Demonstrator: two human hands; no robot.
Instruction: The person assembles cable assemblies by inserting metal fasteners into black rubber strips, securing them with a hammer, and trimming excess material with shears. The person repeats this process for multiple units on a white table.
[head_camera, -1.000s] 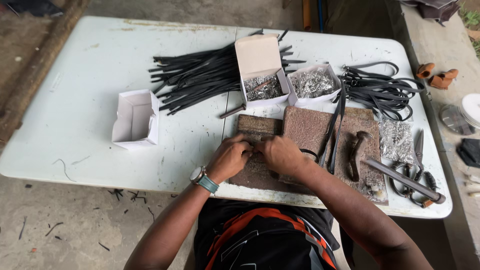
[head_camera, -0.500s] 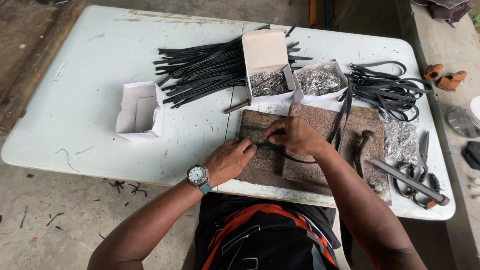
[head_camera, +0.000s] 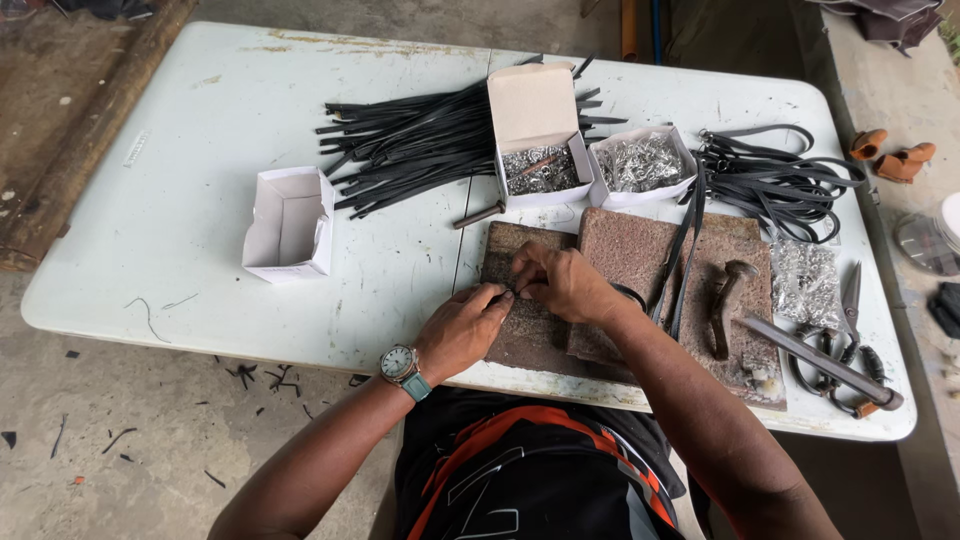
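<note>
A: Step? 
B: Both hands, left hand (head_camera: 462, 328) and right hand (head_camera: 563, 283), pinch 1 small dark piece (head_camera: 513, 291) over the stone slab (head_camera: 520, 330). 
A: Next? 
B: Probably fine fingertip alignment; piece mostly hidden.

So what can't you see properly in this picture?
Head view only:
- What the left hand and right hand pinch: tiny, covered by the fingers.
- The stone slabs under the hands: partly covered by both hands.
- The metal bits in the open box: too small to tell apart.
- The round thing at the right edge: cut off by the frame.
</note>
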